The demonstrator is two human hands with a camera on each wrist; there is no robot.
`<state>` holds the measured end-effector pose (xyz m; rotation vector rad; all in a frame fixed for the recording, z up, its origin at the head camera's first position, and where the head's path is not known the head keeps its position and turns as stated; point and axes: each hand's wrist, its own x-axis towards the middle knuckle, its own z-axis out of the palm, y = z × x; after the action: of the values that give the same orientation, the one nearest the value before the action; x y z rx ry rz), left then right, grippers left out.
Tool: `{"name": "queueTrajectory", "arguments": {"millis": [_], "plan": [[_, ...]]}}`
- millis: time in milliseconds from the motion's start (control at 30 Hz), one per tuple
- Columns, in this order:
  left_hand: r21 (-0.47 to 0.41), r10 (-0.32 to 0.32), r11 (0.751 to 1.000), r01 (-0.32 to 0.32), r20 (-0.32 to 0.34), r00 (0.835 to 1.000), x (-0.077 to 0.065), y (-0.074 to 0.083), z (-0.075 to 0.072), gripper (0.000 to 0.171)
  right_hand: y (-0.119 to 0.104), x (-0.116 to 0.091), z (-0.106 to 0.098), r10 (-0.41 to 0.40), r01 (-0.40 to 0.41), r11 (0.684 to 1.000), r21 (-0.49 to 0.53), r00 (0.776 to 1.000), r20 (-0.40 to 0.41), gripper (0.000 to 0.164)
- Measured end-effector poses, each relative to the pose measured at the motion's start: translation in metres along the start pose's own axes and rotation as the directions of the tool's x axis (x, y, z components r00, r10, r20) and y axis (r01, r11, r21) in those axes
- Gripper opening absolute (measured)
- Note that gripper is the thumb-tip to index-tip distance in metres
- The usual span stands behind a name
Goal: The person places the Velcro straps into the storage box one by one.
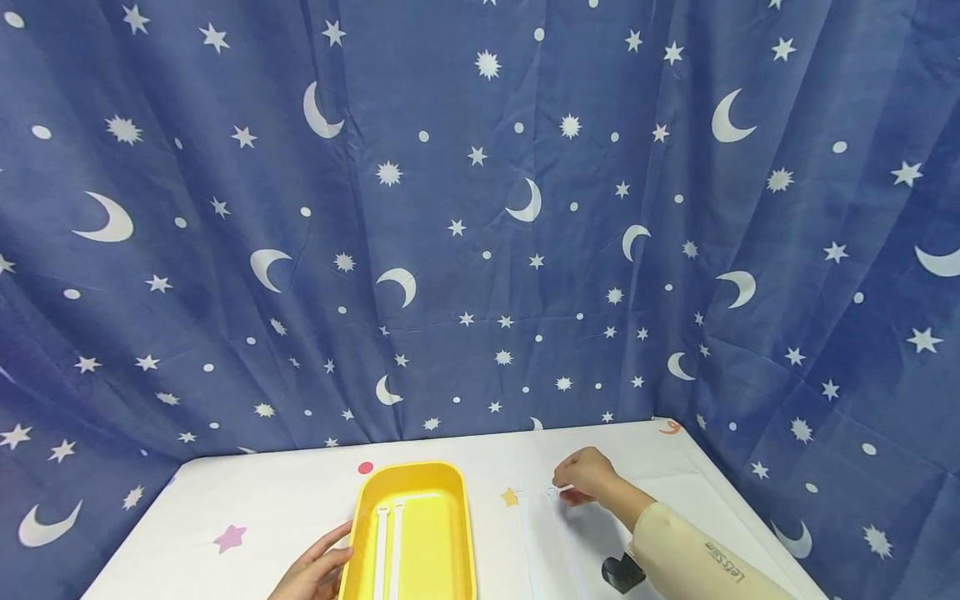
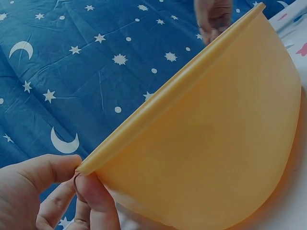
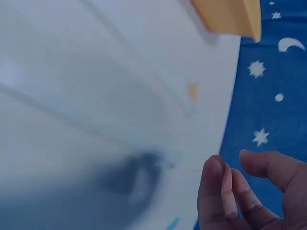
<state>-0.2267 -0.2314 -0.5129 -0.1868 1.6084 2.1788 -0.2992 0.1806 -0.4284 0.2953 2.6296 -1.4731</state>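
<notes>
A yellow plastic tub stands on the table, and two white zip ties lie lengthwise along its left side. My left hand is at the tub's left edge. In the left wrist view, thumb and fingers pinch its rim. Two more pale zip ties lie side by side on the white tabletop, right of the tub. Over the head end of the right-hand tie is my right hand. In the right wrist view its fingers are bent, apart from the thumb, with nothing between them.
A white tablecloth with printed shapes, among them a yellow star and a black heart, covers the table. A blue curtain with moons and stars hangs behind the table and at both sides.
</notes>
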Motion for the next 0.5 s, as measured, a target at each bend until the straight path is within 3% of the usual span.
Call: {"name": "queueTrajectory", "arguments": {"millis": [233, 500], "plan": [[-0.005, 0.014, 1.000, -0.014, 0.017, 1.000, -0.002, 0.001, 0.000, 0.075, 0.034, 0.001, -0.008, 0.000, 0.000, 1.000, -0.027, 1.000, -0.014, 0.010], [0.015, 0.005, 1.000, -0.005, 0.007, 1.000, 0.001, -0.001, 0.000, 0.080, 0.053, 0.000, -0.003, 0.005, -0.005, 1.000, -0.002, 1.000, -0.003, 0.012]]}}
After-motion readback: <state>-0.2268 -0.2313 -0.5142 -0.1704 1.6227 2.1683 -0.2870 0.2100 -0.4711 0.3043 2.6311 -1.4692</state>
